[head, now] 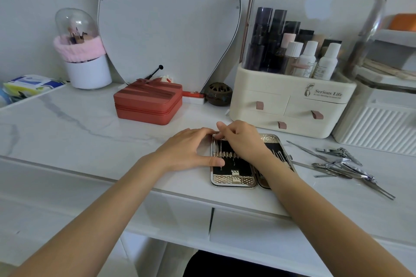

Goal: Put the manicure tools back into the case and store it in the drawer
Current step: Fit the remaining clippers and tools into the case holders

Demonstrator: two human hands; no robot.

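Observation:
A manicure case [234, 177] with a gold-patterned rim and black lining lies open flat near the front edge of the marble table. Thin metal tools sit under the elastic loops of its left half. My left hand [189, 149] rests flat on the case's left edge, thumb on the lining and fingers along the top rim. My right hand [242, 139] hovers over the upper part of the left half, fingers curled and pinching a thin tool at the top rim. Several loose steel manicure tools [342, 164] lie in a heap on the table to the right of the case.
A cream cosmetic organiser [292, 101] with three small drawers stands just behind the case. A red zipped box [148, 103], a dark round pot [219, 93], a mirror [166, 18] and a brush holder [83, 56] stand farther back. Table drawers [258, 227] sit under the front edge.

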